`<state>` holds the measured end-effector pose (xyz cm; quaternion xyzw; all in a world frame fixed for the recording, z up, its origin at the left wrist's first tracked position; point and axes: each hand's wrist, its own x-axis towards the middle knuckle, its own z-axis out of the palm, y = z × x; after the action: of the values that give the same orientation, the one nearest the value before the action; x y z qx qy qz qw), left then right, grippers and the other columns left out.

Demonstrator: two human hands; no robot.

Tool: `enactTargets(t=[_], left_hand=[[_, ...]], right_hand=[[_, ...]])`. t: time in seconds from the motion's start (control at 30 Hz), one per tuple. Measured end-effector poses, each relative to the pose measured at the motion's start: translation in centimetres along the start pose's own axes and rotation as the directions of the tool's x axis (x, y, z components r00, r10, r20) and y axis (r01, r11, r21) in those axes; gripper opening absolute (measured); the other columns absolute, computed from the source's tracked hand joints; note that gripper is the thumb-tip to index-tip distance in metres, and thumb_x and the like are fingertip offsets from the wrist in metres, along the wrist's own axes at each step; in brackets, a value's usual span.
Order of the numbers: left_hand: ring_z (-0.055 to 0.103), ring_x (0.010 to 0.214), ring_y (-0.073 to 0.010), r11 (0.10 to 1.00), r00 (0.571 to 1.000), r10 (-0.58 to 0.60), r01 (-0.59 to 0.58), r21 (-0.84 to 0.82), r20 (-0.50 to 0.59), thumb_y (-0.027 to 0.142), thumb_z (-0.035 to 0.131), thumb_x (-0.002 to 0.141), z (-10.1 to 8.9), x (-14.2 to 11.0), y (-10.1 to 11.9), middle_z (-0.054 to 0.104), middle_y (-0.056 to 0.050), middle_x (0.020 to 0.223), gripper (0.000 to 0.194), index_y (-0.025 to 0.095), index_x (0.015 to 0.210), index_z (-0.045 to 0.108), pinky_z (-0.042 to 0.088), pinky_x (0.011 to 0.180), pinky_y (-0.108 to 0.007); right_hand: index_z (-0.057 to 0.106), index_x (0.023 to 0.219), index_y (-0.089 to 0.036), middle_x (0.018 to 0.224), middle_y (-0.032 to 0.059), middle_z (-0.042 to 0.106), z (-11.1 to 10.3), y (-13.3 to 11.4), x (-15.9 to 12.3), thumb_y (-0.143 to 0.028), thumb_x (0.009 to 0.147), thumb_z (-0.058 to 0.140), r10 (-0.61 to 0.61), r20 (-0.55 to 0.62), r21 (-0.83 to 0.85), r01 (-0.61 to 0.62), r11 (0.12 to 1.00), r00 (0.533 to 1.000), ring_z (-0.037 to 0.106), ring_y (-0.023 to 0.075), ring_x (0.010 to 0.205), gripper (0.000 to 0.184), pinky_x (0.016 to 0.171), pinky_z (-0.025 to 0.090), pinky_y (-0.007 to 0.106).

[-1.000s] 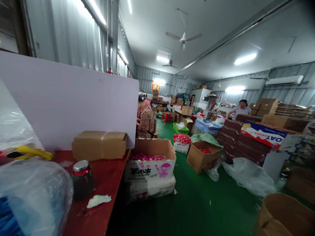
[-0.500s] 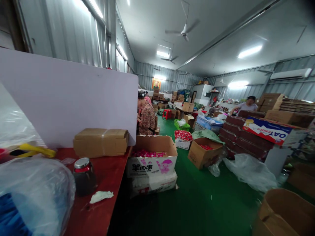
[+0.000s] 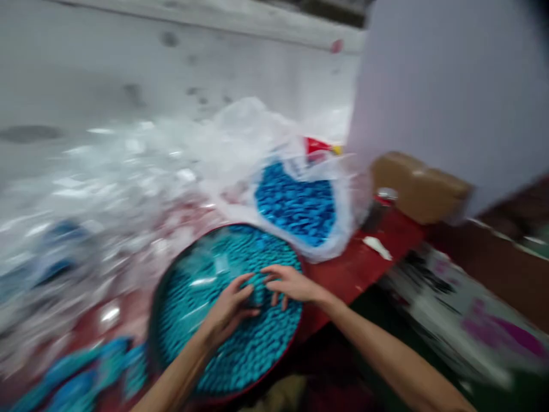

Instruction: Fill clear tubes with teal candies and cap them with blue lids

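Note:
A round, dark-rimmed tray (image 3: 155,309) full of small teal pieces (image 3: 253,349) sits in front of me; blur hides what kind of pieces they are. My left hand (image 3: 229,309) is over the tray's middle, fingers bent and apart. Facing it from the right, my right hand (image 3: 291,283) has its fingers spread just above or against the pieces. Teal pieces show between the two hands, and I see nothing clearly gripped. Clear plastic film (image 3: 221,266) appears to lie over the tray's left part. Behind the tray stands an open clear bag of blue pieces (image 3: 295,200).
Crumpled clear plastic bags (image 3: 98,194) cover the left side. Teal and blue packed strips (image 3: 86,372) lie at lower left. On the red table (image 3: 343,280) are a jar (image 3: 380,206), a white scrap (image 3: 377,248) and a brown carton (image 3: 420,186). A printed box (image 3: 467,320) stands beyond the table's edge.
My view has swung left and down from the room to the table. Both hands and the teal-filled tray are now in view; the carton and jar appear farther right.

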<state>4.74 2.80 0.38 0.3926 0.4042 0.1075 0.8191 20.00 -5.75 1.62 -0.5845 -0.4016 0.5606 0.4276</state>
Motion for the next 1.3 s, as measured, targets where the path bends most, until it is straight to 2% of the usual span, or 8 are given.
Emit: enactTargets(t=[0.07,0.2,0.53,0.73,0.9,1.07,1.2,1.3], left_hand=[[0.052,0.057,-0.0095,0.995,0.995,0.085,-0.087,-0.042,-0.05,0.021,0.06,0.07,-2.0,-1.8,-0.8,0.054,0.0,0.076,0.037,0.019,0.105,0.047,0.048,0.052,-0.026],[0.052,0.058,-0.0097,0.968,0.964,0.242,-0.247,-0.033,-0.11,0.026,0.061,0.067,-1.9,-2.5,-1.3,0.053,0.0,0.072,0.037,0.018,0.102,0.051,0.041,0.05,-0.02],[0.046,0.069,-0.013,0.641,0.8,0.583,-0.348,0.684,-0.14,0.02,0.055,0.067,-1.3,-3.8,-2.7,0.055,0.0,0.077,0.046,0.018,0.112,0.049,0.037,0.069,-0.025],[0.034,0.048,-0.0051,0.893,0.971,0.218,-0.239,0.381,0.096,0.022,0.059,0.063,-1.7,-4.2,-1.6,0.046,0.004,0.065,0.05,0.015,0.111,0.046,0.03,0.045,-0.017],[0.036,0.047,-0.0041,0.968,0.963,0.099,-0.152,0.2,0.252,0.027,0.061,0.064,-2.1,-4.4,-1.3,0.047,0.002,0.071,0.047,0.018,0.108,0.047,0.029,0.04,-0.015],[0.046,0.066,-0.0084,0.926,0.959,0.168,-0.233,0.298,0.227,0.019,0.061,0.062,-2.0,-4.2,-1.6,0.053,-0.001,0.09,0.035,0.017,0.096,0.052,0.033,0.047,-0.014],[0.039,0.049,-0.0045,0.926,0.985,0.154,-0.173,0.335,0.081,0.019,0.059,0.063,-2.6,-4.1,-2.1,0.05,0.003,0.073,0.032,0.017,0.093,0.049,0.028,0.04,-0.015],[0.038,0.045,-0.0039,0.968,0.989,0.146,-0.138,0.209,-0.024,0.024,0.06,0.065,-3.5,-4.2,-2.5,0.048,0.004,0.071,0.035,0.018,0.097,0.046,0.03,0.038,-0.015]], right_hand=[[0.043,0.11,-0.019,0.101,0.0052,0.051,3.0,1.0,1.8,-0.025,0.076,0.051,-0.029,0.093,0.013,0.028,1.0,0.995,0.055,0.0072,0.052,0.035,0.038,0.045,0.02],[0.046,0.1,-0.017,0.091,0.0037,0.052,4.3,1.8,2.2,-0.027,0.071,0.052,-0.11,0.006,0.012,0.11,0.994,0.994,0.055,0.0074,0.05,0.031,0.034,0.043,0.018],[0.046,0.095,-0.018,0.08,-0.0001,0.05,4.9,2.5,1.4,-0.026,0.075,0.049,-0.14,0.013,-0.046,0.14,0.989,0.99,0.053,0.0067,0.049,0.022,0.038,0.042,0.017],[0.046,0.098,-0.021,0.079,-0.0013,0.053,3.1,1.4,0.9,-0.026,0.074,0.052,-0.09,0.3,-0.102,0.126,0.987,0.95,0.052,0.0064,0.049,0.025,0.039,0.041,0.016],[0.037,0.089,-0.02,0.063,-0.0069,0.051,2.2,0.9,2.0,-0.029,0.069,0.059,0.06,0.541,0.001,-0.073,0.997,0.839,0.051,0.007,0.04,0.031,0.036,0.039,0.016],[0.04,0.087,-0.02,0.048,-0.0106,0.042,2.2,0.9,2.5,-0.024,0.073,0.052,0.18,0.591,-0.253,-0.032,0.967,0.786,0.04,0.0048,0.033,0.019,0.034,0.032,0.014],[0.05,0.082,-0.02,0.056,-0.0068,0.047,1.3,-0.6,3.2,-0.021,0.074,0.051,0.112,0.524,-0.49,0.191,0.851,0.844,0.044,0.0065,0.043,0.008,0.042,0.033,0.017],[0.055,0.076,-0.018,0.071,-0.0002,0.056,0.4,-2.1,4.9,-0.021,0.078,0.046,-0.077,0.246,-0.803,0.247,0.543,0.966,0.051,0.012,0.065,0.009,0.058,0.036,0.021]])
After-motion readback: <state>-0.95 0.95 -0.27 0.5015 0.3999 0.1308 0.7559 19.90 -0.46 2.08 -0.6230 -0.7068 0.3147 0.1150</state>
